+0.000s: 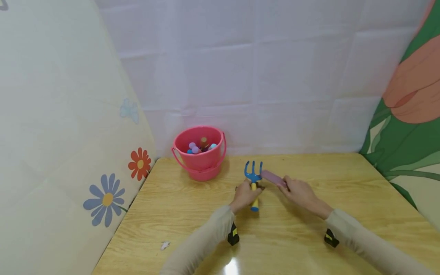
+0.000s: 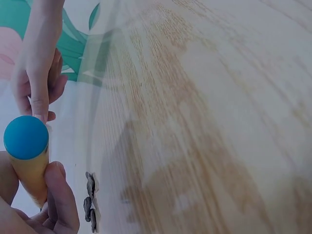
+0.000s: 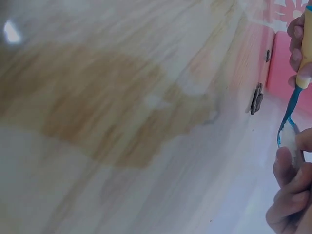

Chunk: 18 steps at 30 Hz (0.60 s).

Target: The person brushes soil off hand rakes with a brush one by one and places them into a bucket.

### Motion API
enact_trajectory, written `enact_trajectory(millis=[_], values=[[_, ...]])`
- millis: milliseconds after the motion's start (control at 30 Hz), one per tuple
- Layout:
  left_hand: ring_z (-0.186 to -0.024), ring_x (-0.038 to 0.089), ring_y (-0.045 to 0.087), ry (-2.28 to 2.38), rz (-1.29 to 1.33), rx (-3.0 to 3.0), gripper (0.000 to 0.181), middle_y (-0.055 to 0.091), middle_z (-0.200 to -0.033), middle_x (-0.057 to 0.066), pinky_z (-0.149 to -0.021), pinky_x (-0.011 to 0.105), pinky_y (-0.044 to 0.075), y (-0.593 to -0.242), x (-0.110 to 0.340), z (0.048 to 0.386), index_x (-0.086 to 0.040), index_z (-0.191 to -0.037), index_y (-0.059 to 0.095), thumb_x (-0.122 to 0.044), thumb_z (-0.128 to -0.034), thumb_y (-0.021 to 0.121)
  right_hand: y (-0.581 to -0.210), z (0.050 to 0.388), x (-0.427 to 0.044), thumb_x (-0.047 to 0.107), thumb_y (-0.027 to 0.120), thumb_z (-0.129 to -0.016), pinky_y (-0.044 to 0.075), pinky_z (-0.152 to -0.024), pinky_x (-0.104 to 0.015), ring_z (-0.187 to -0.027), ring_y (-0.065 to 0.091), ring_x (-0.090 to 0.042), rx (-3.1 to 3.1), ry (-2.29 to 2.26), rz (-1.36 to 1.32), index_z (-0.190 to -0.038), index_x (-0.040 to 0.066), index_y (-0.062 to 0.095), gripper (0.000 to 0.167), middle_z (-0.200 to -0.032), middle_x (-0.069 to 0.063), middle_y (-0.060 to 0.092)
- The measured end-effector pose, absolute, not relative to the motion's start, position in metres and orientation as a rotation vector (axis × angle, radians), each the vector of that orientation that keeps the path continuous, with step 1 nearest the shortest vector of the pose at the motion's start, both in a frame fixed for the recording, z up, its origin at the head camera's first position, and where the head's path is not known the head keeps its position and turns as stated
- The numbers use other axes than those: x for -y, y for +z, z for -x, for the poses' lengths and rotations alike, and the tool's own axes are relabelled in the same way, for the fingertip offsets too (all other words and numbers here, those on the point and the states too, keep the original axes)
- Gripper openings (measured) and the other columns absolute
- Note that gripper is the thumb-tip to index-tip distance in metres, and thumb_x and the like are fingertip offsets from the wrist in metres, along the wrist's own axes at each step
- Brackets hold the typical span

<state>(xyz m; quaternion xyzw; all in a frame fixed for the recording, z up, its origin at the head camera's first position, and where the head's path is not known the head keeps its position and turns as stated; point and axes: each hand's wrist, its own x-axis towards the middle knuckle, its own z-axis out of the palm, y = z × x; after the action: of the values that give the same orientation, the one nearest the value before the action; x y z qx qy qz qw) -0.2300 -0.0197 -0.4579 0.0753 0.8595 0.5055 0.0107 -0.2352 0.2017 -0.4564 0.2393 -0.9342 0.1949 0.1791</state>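
My left hand (image 1: 245, 196) grips the yellow handle of a small hand fork (image 1: 253, 177), whose blue tines point toward the back wall. In the left wrist view the fork's round blue handle end (image 2: 26, 137) faces the camera. My right hand (image 1: 302, 194) pinches a flat mauve pad (image 1: 273, 178) with a pale, fuzzy-looking side. Seen from the right wrist, the pad (image 3: 289, 139) lies against the blue tines, held above the table. Its exact kind cannot be made out. Small dark clumps (image 2: 91, 195) lie on the table below the fork.
A pink bucket (image 1: 203, 164) with its handle lowered stands at the back left and contains several small coloured things. Toward the front left of the wooden table (image 1: 144, 217) lies a white scrap (image 1: 165, 245). Patterned cloths hang behind and on both sides.
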Motion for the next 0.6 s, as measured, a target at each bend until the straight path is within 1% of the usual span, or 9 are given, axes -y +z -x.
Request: enact_trajectory(millis=[200,433,533,600], values=[[-0.062,0.009,0.056,1.575,-0.242,-2.666,0.031,0.060,-0.086,0.001,-0.053,0.023,0.050,-0.4550,0.0208,0.2295,-0.004,-0.114,0.059,-0.022,-0.0914,0.071,-0.4524,0.2357,-0.2047,0.018,0.064,-0.096,0.031,-0.041,-0.023,-0.046,0.038,-0.008,2.627,0.556,-0.667,-0.097,-0.005,0.059,0.024,-0.059,0.003,0.044],[-0.057,0.009,0.053,1.550,-0.231,-2.699,0.025,0.057,-0.076,0.001,-0.048,0.021,0.046,-0.4537,0.0192,0.2305,-0.005,-0.102,0.057,-0.022,-0.0907,0.071,-0.4492,0.2348,-0.1979,0.020,0.064,-0.096,0.031,-0.041,-0.022,-0.045,0.038,-0.007,2.656,0.558,-0.693,-0.100,-0.006,0.060,0.027,-0.058,0.004,0.044],[-0.055,0.009,0.053,1.555,-0.214,-2.704,0.026,0.057,-0.075,0.001,-0.046,0.021,0.045,-0.4539,0.0182,0.2309,-0.005,-0.100,0.057,-0.023,-0.0895,0.073,-0.4502,0.2337,-0.1997,0.020,0.064,-0.096,0.031,-0.041,-0.024,-0.046,0.039,-0.009,2.663,0.553,-0.646,-0.098,-0.006,0.059,0.026,-0.059,0.002,0.045],[-0.056,0.009,0.054,1.570,-0.200,-2.692,0.026,0.057,-0.076,0.002,-0.046,0.021,0.046,-0.4542,0.0184,0.2308,-0.005,-0.101,0.057,-0.023,-0.0894,0.073,-0.4503,0.2331,-0.2013,0.020,0.064,-0.096,0.032,-0.041,-0.026,-0.046,0.039,-0.011,2.652,0.545,-0.616,-0.096,-0.005,0.059,0.025,-0.059,0.001,0.045]])
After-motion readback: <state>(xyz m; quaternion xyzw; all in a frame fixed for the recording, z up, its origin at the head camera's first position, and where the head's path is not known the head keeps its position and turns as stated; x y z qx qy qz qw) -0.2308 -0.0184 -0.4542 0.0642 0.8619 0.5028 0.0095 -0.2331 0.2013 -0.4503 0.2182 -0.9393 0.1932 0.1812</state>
